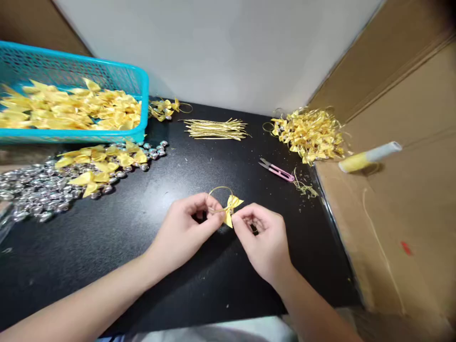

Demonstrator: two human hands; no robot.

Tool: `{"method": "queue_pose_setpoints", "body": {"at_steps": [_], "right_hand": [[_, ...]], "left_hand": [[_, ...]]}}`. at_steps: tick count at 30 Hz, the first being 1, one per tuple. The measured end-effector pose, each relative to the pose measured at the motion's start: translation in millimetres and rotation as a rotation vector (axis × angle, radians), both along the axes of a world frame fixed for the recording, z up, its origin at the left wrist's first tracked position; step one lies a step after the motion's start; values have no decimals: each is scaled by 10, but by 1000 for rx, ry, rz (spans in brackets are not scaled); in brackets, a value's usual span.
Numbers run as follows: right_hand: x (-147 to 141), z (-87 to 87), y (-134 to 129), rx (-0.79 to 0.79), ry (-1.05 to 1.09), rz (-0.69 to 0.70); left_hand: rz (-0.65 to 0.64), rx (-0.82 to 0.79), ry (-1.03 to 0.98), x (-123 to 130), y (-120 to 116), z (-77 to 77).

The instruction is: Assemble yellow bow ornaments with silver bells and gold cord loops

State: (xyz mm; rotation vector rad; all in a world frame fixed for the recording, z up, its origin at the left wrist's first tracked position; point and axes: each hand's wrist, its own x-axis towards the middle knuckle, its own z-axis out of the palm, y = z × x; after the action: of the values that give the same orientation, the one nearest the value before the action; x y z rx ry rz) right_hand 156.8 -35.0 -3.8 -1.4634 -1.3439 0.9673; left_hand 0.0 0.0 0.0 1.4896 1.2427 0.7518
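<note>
Above the black table (213,294), near its middle, a small yellow bow (232,204) hangs between my two hands. A thin gold cord (221,187) loops up from it to the left. My left hand (190,228) pinches the cord and the bow's left side between thumb and fingers. My right hand (264,237) is closed at the bow's right side, its thumb and fingertip pressed together there; whatever it grips is too small to make out.
A teal basket (144,102) of yellow bows stands back left, silver bells (42,187) before it. Gold cords (215,129) lie at the back. Pink snips (278,170), cord scraps (304,186) and piled looped bows (311,133) are right. A roll (370,156) rests on cardboard.
</note>
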Motion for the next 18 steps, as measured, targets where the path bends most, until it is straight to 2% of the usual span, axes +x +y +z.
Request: {"method": "queue_pose_setpoints", "body": {"at_steps": [8, 18], "right_hand": [[-10, -3, 15, -20, -37, -9], [-57, -31, -14, 7, 14, -25]], "left_hand": [[35, 72, 10, 20, 10, 33], [15, 189, 41, 27, -29, 27]]}}
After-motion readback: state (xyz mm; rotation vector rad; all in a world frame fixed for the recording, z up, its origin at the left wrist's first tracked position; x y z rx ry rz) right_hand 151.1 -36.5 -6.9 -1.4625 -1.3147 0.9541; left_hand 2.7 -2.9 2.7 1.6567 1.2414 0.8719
